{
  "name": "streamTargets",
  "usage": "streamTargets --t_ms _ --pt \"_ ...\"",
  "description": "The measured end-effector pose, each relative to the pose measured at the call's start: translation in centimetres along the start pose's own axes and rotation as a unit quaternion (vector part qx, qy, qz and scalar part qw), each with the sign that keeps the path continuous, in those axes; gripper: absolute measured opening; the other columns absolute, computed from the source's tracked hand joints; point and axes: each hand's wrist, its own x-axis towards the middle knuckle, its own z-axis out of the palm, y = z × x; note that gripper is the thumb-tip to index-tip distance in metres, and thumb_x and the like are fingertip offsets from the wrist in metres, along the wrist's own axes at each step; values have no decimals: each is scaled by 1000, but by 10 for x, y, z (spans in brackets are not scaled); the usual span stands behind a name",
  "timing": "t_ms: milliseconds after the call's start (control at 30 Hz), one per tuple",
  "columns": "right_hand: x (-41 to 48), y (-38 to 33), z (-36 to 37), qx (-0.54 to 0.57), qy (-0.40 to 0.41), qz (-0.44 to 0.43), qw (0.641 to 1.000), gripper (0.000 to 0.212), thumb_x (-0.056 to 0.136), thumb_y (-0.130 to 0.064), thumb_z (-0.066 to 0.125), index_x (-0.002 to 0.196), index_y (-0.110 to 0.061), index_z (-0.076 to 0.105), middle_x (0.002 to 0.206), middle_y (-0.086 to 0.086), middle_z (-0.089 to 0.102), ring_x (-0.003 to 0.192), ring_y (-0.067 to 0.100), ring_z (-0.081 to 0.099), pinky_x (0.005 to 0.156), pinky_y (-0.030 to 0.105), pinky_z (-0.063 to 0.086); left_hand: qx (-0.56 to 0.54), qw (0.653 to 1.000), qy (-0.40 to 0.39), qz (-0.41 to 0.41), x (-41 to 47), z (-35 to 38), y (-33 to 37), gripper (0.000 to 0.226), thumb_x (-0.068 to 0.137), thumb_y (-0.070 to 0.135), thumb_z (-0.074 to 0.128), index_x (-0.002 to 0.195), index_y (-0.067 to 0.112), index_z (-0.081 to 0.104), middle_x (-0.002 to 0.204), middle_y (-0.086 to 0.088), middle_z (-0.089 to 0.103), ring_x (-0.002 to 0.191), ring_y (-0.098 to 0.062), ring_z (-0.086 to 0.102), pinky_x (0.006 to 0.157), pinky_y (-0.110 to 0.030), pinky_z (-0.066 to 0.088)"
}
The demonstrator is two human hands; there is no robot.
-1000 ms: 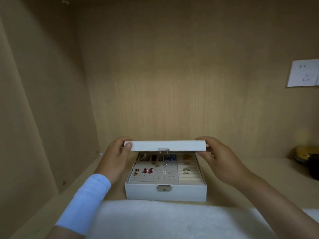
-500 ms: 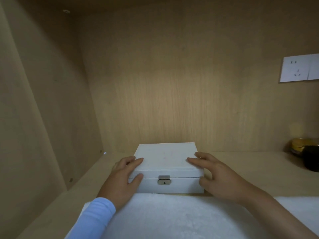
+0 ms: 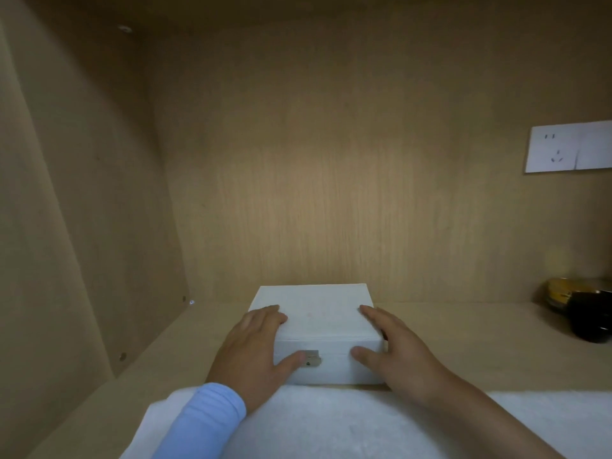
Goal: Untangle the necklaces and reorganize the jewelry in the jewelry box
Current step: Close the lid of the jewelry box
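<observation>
The jewelry box [image 3: 318, 323] stands on the shelf [image 3: 470, 346] in the middle, lid down, a little before the back panel [image 3: 331, 193]. A cloth [image 3: 331, 422] lies just in front of it, on the near side. The left hand [image 3: 251, 349] rests on its left front corner and the right hand [image 3: 397, 352] on the right one, with the thumbs on the front wall at each side of the latch [image 3: 310, 358]. Far to the right stands a jar [image 3: 589, 321], a tin [image 3: 559, 291] just behind it, and a socket [image 3: 563, 149] on the panel above.
</observation>
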Motion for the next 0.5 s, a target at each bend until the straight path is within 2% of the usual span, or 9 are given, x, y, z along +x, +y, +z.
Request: streamTargets --t_ms 100,300,433,500 --pt "7 -7 3 -17 -19 -3 1000 70 89 -28 71 150 -24 37 148 -10 37 125 -2 38 102 7 22 26 999 -20 17 9 -1 3 93 65 84 15 146 40 27 149 18 34 137 -8 28 111 -22 20" --pt "25 -25 25 -29 -46 -1 999 74 87 -38 73 150 -24 37 146 -4 35 129 8 43 107 12 26 60 997 -43 -26 20 -8 -22 90 65 83 7 137 41 44 142 19 40 132 -8 33 107 -27 24" --pt "46 -43 51 -30 -71 -1 997 77 84 -42 74 149 -25 37 144 -2 33 125 13 46 110 21 35 84 992 -55 -82 27 -15 -47 61 86 74 27 134 40 45 141 18 43 132 -11 36 111 -31 19" --pt "57 -54 67 -35 -78 2 996 77 83 -44 75 148 -26 37 143 -1 31 123 15 49 110 25 37 77 989 -64 -112 30 -17 -62 58 88 71 30 134 39 44 143 16 43 134 -13 35 112 -32 20"
